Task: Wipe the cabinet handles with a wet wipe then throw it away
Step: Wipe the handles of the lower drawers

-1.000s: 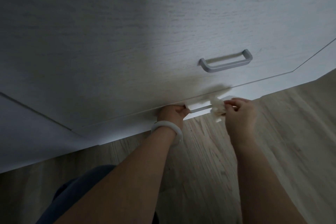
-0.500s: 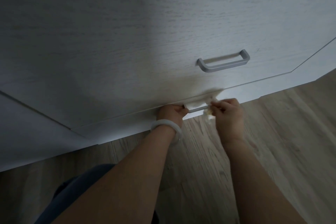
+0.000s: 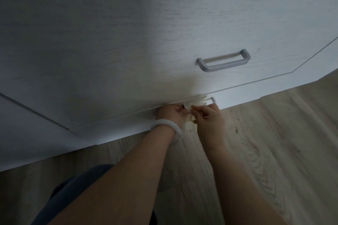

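The person is crouched low at the cabinet [image 3: 128, 42], working on the lower handle [image 3: 213, 99] of the bottom drawer, just above the wooden floor [image 3: 274, 142]. Only the right end of that handle shows; the rest is covered by the wet wipe [image 3: 192, 105] and the fingers. The upper handle [image 3: 224, 61] on the drawer above is bare and untouched at this moment.

The left hand [image 3: 171, 114], with a pale bangle [image 3: 165, 128] on its wrist, has its fingers curled at the handle's left end, apparently holding the bar or the wipe's end there; I cannot tell which. The right hand [image 3: 208, 116] pinches the crumpled wipe between thumb and fingers, right against the left hand, so both hands meet near the handle's left part. A tail of the wipe hangs down between the 2 hands.

To do this step well, I would judge the wipe should wrap fully round the bar, not just its front face, and slide along its whole length to the right post. The corners where the bar meets its 2 posts likely collect grime, so a twist there helps. The left hand may steady the drawer so it does not slide out under the pull. Light here is dim, so cleanliness is hard to check by eye.
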